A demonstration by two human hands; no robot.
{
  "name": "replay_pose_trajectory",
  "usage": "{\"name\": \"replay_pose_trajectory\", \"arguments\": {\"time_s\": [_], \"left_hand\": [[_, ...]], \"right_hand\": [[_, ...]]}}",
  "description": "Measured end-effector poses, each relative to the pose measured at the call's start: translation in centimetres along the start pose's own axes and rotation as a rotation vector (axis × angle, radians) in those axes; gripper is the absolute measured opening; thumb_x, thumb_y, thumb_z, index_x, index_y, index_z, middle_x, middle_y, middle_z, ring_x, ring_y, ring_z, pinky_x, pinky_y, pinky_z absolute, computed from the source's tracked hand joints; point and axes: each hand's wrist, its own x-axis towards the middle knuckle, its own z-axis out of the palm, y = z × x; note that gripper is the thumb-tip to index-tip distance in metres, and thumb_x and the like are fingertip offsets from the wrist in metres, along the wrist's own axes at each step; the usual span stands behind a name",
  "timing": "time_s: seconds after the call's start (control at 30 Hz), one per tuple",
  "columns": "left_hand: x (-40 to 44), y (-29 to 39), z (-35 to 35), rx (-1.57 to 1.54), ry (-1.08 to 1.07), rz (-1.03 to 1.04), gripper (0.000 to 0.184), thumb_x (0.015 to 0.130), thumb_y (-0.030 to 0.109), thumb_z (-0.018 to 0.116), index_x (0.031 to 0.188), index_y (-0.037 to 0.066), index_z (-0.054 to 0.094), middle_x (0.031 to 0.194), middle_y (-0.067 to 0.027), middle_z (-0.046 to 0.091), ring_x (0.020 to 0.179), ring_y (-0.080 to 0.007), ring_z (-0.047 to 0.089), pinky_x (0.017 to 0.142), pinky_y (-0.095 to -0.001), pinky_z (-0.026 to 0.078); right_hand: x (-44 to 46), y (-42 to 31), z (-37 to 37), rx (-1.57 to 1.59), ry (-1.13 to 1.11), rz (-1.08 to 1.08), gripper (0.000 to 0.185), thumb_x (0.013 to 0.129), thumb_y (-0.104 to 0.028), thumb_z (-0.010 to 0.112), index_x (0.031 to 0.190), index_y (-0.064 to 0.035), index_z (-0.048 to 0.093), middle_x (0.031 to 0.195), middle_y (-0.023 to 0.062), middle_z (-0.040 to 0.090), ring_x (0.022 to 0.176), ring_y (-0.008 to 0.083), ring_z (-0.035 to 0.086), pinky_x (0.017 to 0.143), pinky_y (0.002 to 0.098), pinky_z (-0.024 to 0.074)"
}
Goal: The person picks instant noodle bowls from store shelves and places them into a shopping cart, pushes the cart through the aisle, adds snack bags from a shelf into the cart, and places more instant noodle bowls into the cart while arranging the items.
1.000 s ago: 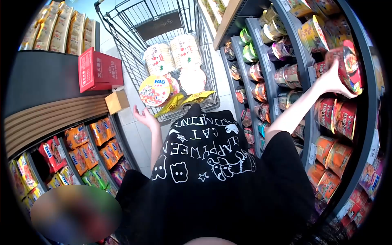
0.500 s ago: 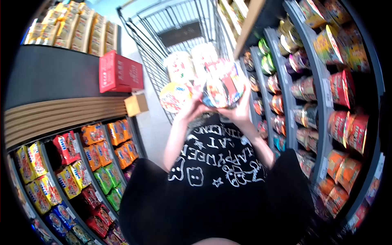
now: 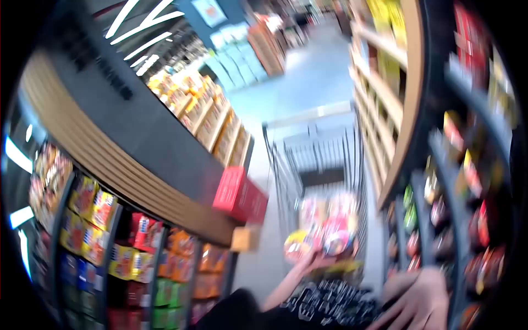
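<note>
Left side: bagged goods (image 3: 132,264) in yellow, red, orange, green and blue are racked in columns below slatted wooden trim (image 3: 124,159), which is bordered by a dark panel (image 3: 132,115); near the trim's end are placed a red box (image 3: 240,198) and a small brown box (image 3: 245,240). Right side: blurred packaged goods (image 3: 471,176) are held between grey dividers (image 3: 479,98), with pale wooden shelving (image 3: 379,82) set farther off. Background: yellow packages (image 3: 187,91) are ranged in tiers, pale blue stacks (image 3: 236,63) are seen beyond, and strip lights (image 3: 155,47) are mounted overhead.
</note>
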Motion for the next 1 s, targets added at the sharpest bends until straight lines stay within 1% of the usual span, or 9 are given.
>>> {"name": "replay_pose_trajectory", "arguments": {"time_s": [0.27,0.3,0.33,0.4,0.57,0.7,0.73,0.9,1.0], "left_hand": [[-3.9,3.1,10.7,0.827,-0.276,0.387,0.058,0.075,0.026,0.052,0.125,0.007,0.029,0.124,-0.0126,0.037,0.114,-0.0261,0.037,0.096,-0.0404,0.032],[-4.9,3.9,13.5,0.345,-0.096,0.252,0.056,0.073,0.023,0.050,0.123,0.006,0.032,0.123,-0.0132,0.038,0.115,-0.0260,0.036,0.098,-0.0412,0.028],[-5.1,3.8,15.4,-0.137,0.118,0.109,0.054,0.071,0.021,0.049,0.120,0.004,0.035,0.122,-0.0138,0.039,0.116,-0.0258,0.034,0.100,-0.0420,0.024],[-1.8,3.0,12.2,-0.050,0.157,0.095,0.049,0.070,0.021,0.047,0.114,0.003,0.040,0.118,-0.0142,0.042,0.110,-0.0272,0.039,0.100,-0.0456,0.022],[10.6,-0.6,-2.4,0.142,0.359,-0.060,0.044,0.071,0.027,0.057,0.110,0.013,0.045,0.102,-0.0105,0.051,0.095,-0.0242,0.050,0.075,-0.0466,0.046],[14.0,-2.6,-5.5,0.211,0.505,0.034,0.049,0.069,0.016,0.060,0.113,0.011,0.039,0.102,-0.0114,0.051,0.093,-0.0304,0.051,0.069,-0.0513,0.048],[14.4,-3.1,-6.1,0.205,0.507,0.036,0.049,0.068,0.016,0.060,0.113,0.011,0.039,0.102,-0.0117,0.051,0.093,-0.0306,0.051,0.068,-0.0514,0.048],[15.7,-5.6,-8.5,0.138,0.443,-0.002,0.050,0.068,0.014,0.061,0.113,0.010,0.038,0.104,-0.0135,0.050,0.094,-0.0319,0.051,0.067,-0.0522,0.048],[16.1,-7.2,-9.7,0.073,0.358,-0.051,0.051,0.068,0.013,0.061,0.113,0.009,0.038,0.105,-0.0145,0.050,0.095,-0.0327,0.051,0.067,-0.0527,0.048]], "right_hand": [[-11.3,1.8,-5.7,0.415,-0.253,0.050,0.080,0.075,-0.044,0.054,0.128,0.0020,0.016,0.113,0.0279,0.043,0.105,0.0409,0.042,0.093,0.0559,0.0222],[-13.8,2.4,-6.5,0.419,-0.238,0.069,0.079,0.075,-0.043,0.055,0.128,0.0024,0.018,0.112,0.0270,0.045,0.104,0.0407,0.043,0.093,0.0559,0.0227],[-16.4,3.1,-7.3,0.417,-0.169,0.117,0.078,0.076,-0.041,0.056,0.128,0.0028,0.019,0.111,0.0262,0.046,0.103,0.0406,0.045,0.092,0.0558,0.0233],[-17.5,3.5,-5.8,0.204,0.595,0.649,0.077,0.075,-0.036,0.057,0.129,0.0015,0.016,0.114,0.0256,0.044,0.107,0.0391,0.042,0.095,0.0518,0.0238],[-29.9,12.2,-7.6,-0.356,1.130,1.270,0.049,0.080,-0.018,0.053,0.122,-0.0011,0.034,0.118,0.0120,0.047,0.102,0.0215,0.050,0.087,0.0332,0.0401],[-47.1,15.8,-7.8,-0.869,0.703,1.488,0.045,0.076,-0.021,0.060,0.112,-0.0001,0.044,0.103,0.0094,0.054,0.093,0.0168,0.052,0.080,0.0289,0.0417],[-51.7,17.1,-7.6,-0.892,0.689,1.449,0.049,0.072,-0.029,0.062,0.107,0.0011,0.047,0.102,0.0195,0.054,0.090,0.0296,0.054,0.079,0.0358,0.0429],[-45.2,14.5,-3.6,-1.263,0.173,1.591,0.045,0.070,-0.024,0.060,0.106,0.0001,0.047,0.102,0.0199,0.052,0.099,0.0348,0.046,0.087,0.0383,0.0361],[-44.6,14.6,-3.1,-1.223,0.207,1.696,0.046,0.069,-0.020,0.060,0.108,-0.0003,0.046,0.106,0.0184,0.050,0.106,0.0326,0.041,0.091,0.0373,0.0325]]}}
